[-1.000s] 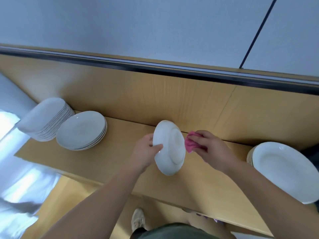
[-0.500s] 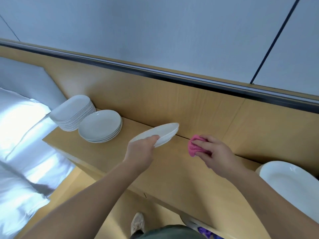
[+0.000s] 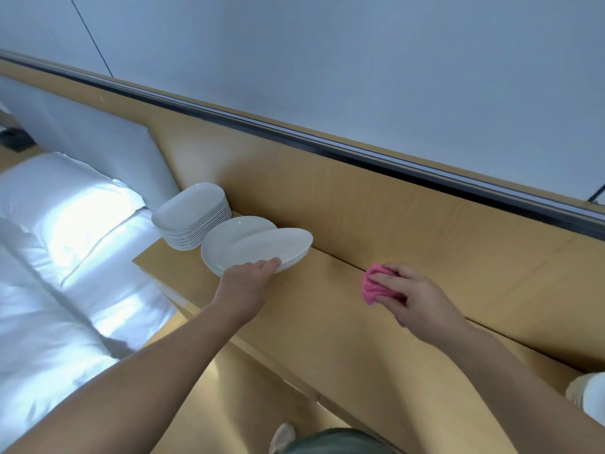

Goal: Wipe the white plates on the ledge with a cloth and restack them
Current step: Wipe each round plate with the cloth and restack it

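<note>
- The white plate [image 3: 271, 245], upright against the cloth a second ago, now lies level over the stack of round plates [image 3: 229, 235] at the left end of the ledge [image 3: 327, 306]. It sits off-centre to the right, and whether it already touches the stack cannot be told.
- The left hand [image 3: 245, 283] grips the plate's near rim, thumb on top and fingers hidden beneath.
- By this reading, wiping of this plate is over and restacking is under way; it has yet to be centred and let go.
- The right hand [image 3: 412, 299], now well apart from the plate, holds the pink cloth [image 3: 373, 288] bunched in curled fingers, low over the ledge.
- No bowl or box is in view; the plates show nothing on them.
- A taller stack of squarish plates [image 3: 193, 217] stands just beside the round one.
- More white plates [image 3: 589, 394] show at the far right edge, likely awaiting the cloth.
- A bed with a white pillow [image 3: 65, 198] lies left of the ledge.
</note>
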`<state>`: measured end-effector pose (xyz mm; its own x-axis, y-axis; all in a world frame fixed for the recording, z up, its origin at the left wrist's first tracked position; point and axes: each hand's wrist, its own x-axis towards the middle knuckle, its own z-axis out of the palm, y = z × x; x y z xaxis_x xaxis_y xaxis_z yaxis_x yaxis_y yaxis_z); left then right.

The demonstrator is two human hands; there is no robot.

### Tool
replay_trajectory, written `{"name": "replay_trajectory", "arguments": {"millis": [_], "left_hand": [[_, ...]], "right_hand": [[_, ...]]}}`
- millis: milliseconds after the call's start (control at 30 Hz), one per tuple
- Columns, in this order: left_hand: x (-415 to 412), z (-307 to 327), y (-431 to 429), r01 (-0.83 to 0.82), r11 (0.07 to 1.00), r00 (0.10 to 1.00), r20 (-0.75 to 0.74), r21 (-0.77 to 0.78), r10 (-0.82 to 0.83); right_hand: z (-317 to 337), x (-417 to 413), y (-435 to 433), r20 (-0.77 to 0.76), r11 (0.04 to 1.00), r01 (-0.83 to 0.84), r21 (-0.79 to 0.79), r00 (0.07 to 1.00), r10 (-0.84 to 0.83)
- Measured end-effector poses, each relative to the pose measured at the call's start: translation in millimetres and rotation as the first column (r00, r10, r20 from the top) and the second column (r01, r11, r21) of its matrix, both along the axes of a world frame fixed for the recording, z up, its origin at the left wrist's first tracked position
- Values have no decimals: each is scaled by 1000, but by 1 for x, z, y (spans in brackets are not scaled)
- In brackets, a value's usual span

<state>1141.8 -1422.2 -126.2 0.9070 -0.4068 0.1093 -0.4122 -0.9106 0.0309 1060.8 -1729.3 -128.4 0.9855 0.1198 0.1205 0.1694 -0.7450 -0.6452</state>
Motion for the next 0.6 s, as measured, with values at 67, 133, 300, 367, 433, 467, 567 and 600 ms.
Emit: {"name": "replay_trajectory", "arguments": {"millis": [67,133,300,367,433,467,567,600], "left_hand": [[13,-4,14,7,999,1000,15,-38,-7],[26,-10,26,60,998,997,53,-13,-59],[51,-23,44,120,993,990,66,21,-121],[58,-27,49,129,991,990,49,35,-131],[65,-32,54,141,989,989,38,34,-142],[67,-34,57,144,989,989,35,26,-145],[74,-43,62,112,994,993,40,15,-113],[75,-44,63,98,995,995,23,24,-99]], "right_hand": [[0,12,9,-5,1000,-2,-16,1000,1],[-1,21,17,-8,999,2,-33,1000,-3],[-5,39,35,-43,997,9,-73,999,-12],[-7,46,41,-52,997,5,-81,999,-9],[-9,51,45,-62,997,11,-79,998,-16],[-9,53,47,-65,997,14,-75,998,-18],[-10,59,51,-78,997,9,-80,997,-16],[-11,60,53,-83,996,8,-87,996,-15]]}}
